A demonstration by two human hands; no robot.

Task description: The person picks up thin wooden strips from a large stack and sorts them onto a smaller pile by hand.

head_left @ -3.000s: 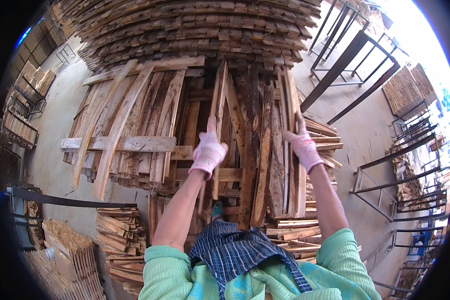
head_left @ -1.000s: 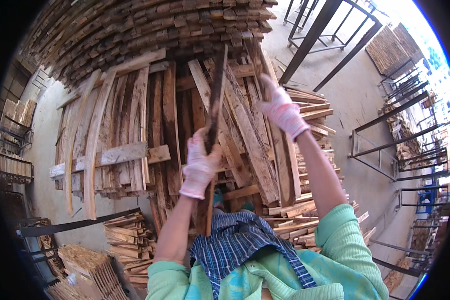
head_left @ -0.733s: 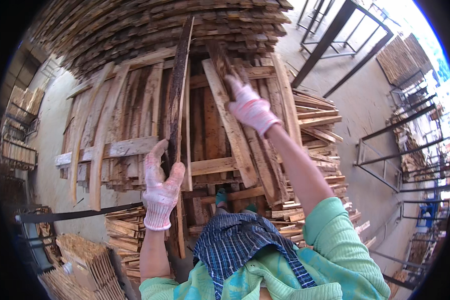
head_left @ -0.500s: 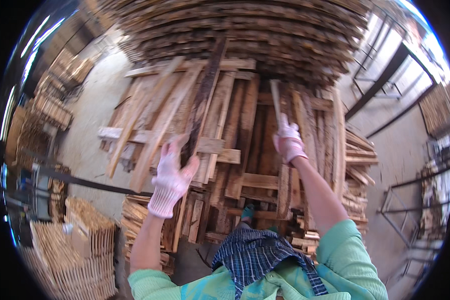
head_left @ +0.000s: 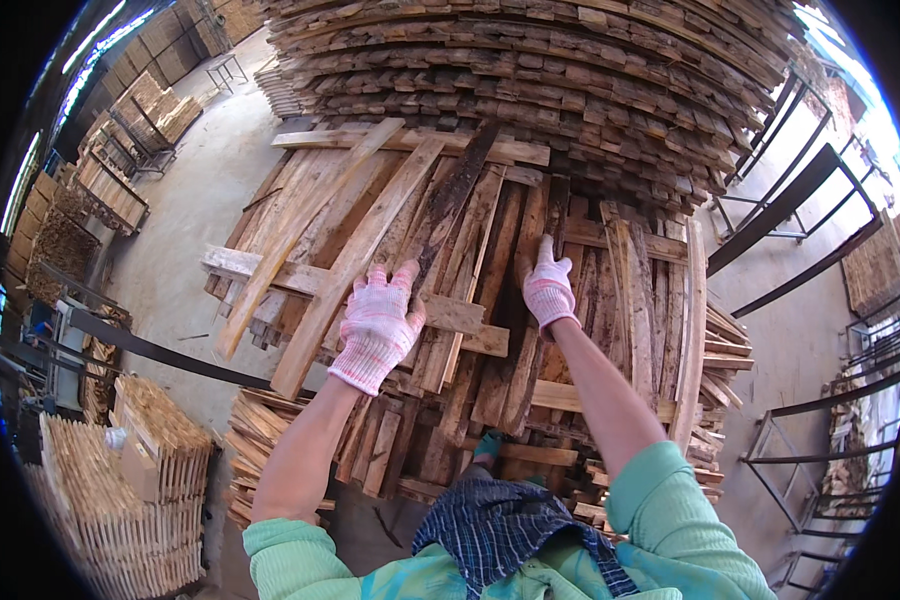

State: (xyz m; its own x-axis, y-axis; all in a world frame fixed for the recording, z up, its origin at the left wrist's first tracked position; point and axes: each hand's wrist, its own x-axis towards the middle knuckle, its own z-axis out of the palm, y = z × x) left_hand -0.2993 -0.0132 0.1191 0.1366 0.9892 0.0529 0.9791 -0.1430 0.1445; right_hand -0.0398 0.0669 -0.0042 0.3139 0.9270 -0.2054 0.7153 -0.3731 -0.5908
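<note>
Both my hands wear white-and-pink knit gloves and reach out over a slanted heap of rough wooden planks (head_left: 610, 300). My left hand (head_left: 378, 325) is open, fingers spread, its palm lying flat at the lower end of a long dark plank (head_left: 455, 195) that leans on the heap. My right hand (head_left: 548, 290) is closed around the edge of a narrow upright plank (head_left: 558, 205) near the middle of the heap. A pale cross batten (head_left: 260, 268) runs under the boards by my left hand.
A tall stack of layered planks (head_left: 530, 70) rises behind the heap. Bundles of short slats (head_left: 140, 480) stand at the lower left, with more stacks (head_left: 120, 180) along the far left. Dark metal racks (head_left: 810, 210) line the right. Concrete floor (head_left: 185, 210) lies to the left.
The long dark plank that my left hand held upright now lies against the heap, and that hand has let go of it. My right hand has moved lower onto a narrow plank.
</note>
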